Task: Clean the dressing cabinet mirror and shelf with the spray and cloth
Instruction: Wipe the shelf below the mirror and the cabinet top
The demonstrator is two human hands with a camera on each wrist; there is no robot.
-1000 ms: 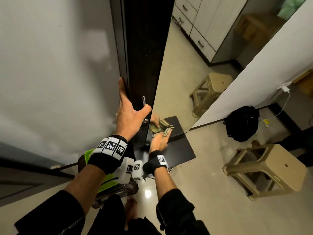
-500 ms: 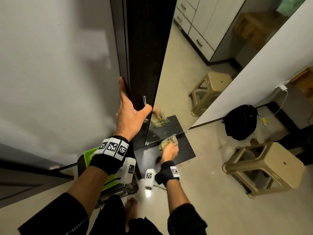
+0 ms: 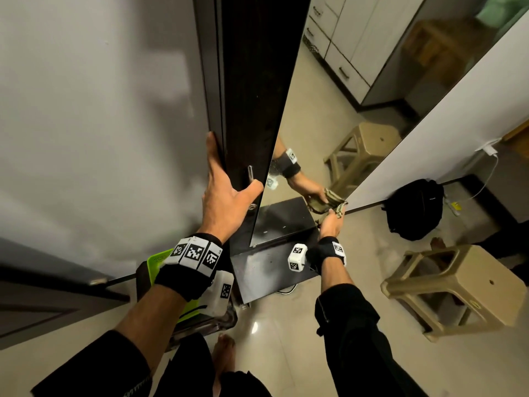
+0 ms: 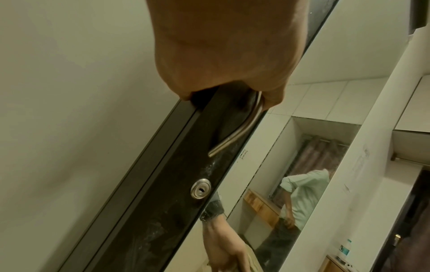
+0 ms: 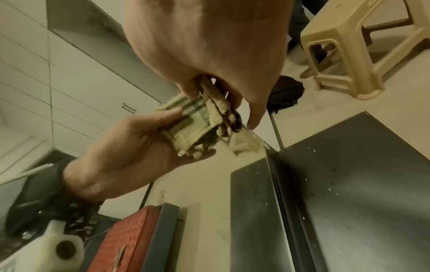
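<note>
the left hand [image 3: 226, 196] was set on the dark wooden frame strip [image 3: 252, 96] of the dressing cabinet, fingers straight along its outer edge and thumb hooked against the slim metal pull handle [image 4: 235, 132]; it steadied the door and held nothing else. just below the handle sat a round metal keyhole [image 4: 200, 188].

the right hand [image 3: 330, 223] gripped a folded, soiled beige-green cloth [image 5: 204, 117], its fingers curled round the wad, at the bottom right corner of the tall frameless mirror [image 3: 329, 124], just above the dark glossy shelf [image 3: 266, 270]. from the right wrist view the cloth appeared to touch the glass, but contact could not be confirmed.

no spray bottle was found in any view.

judged progress: the wiping stage was in hand at the mirror's lowest edge. white specks lay on the shelf just below the mirror, and pale smears showed on the frame strip around the keyhole, so the shelf and frame looked uncleaned. the condition of the upper mirror could not be told.

also present, relative to the mirror: a beige plastic stool [image 3: 458, 287] on the floor to its right, a black backpack [image 3: 413, 209] against the wall beyond the mirror's right edge, and a lime-green basket [image 3: 157, 260] to its lower left.
</note>
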